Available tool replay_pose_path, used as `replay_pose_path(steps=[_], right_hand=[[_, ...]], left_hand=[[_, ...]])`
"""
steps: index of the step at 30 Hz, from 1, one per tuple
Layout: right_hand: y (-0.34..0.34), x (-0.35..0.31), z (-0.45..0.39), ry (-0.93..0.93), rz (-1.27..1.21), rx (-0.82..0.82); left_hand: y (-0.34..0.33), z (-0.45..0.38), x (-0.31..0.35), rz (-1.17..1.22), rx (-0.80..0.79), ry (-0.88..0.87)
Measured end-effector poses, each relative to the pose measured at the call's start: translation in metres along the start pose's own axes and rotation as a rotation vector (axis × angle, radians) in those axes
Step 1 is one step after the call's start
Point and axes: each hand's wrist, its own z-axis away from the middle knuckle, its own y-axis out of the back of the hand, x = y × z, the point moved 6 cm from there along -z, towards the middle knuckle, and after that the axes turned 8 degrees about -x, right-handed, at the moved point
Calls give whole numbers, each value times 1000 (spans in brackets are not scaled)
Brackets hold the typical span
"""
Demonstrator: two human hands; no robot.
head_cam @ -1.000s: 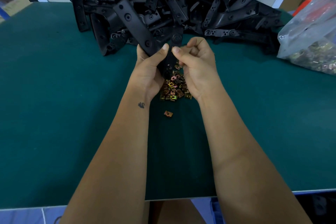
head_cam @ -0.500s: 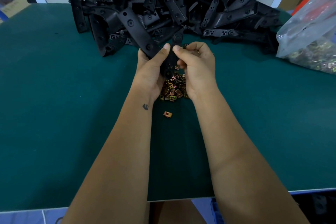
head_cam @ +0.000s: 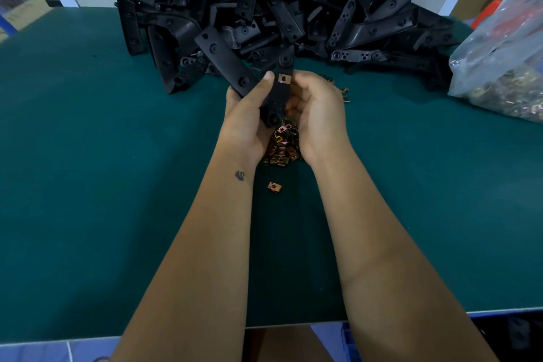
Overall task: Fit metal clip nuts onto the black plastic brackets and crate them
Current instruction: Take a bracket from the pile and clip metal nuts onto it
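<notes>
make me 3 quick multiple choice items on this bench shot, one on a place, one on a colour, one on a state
1. Where is the lone nut?
A. on the mat between the forearms
B. inside the bag
C. on the bracket heap

2. What colour is the mat?
A. red
B. dark green
C. white

3. What is the left hand doing?
A. lying flat on the mat
B. gripping a bracket
C. reaching into the bag

Key: 1 A, it lies alone nearer than the nut pile. 2 B, green all round the arms. 3 B, thumb and fingers wrap the bracket.
</notes>
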Motion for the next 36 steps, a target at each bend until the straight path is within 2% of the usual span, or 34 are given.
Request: replay_pose_path(steps=[4,10,14,17,21,24,26,30,32,36], right_hand=[[-2,-3,1,44,123,-16],[5,-2,2,66,222,123],[6,-2,1,62,230,112],[18,-9,0,98,271,193],[42,-13,0,-2,651,331],[46,-8,-2,-151,982,270],[41,-1,-3,-214,1120,183],[19,13,-2,-173,1393,-38],[12,16,-3,-116,1438,-80],[7,16,-5,-15,1377,-86]], left_hand=[[0,0,1,-18,-9,2],[-2,-1,0,-88,-15,-13],[1,-1,1,-61,38,-12],[8,-1,7,35,118,-48],[21,-1,15,123,207,-87],[27,-2,17,141,230,-96],[27,-2,17,140,238,-96],[26,-2,15,133,241,-79],[25,-2,14,130,230,-73],[23,-2,14,103,212,-58]])
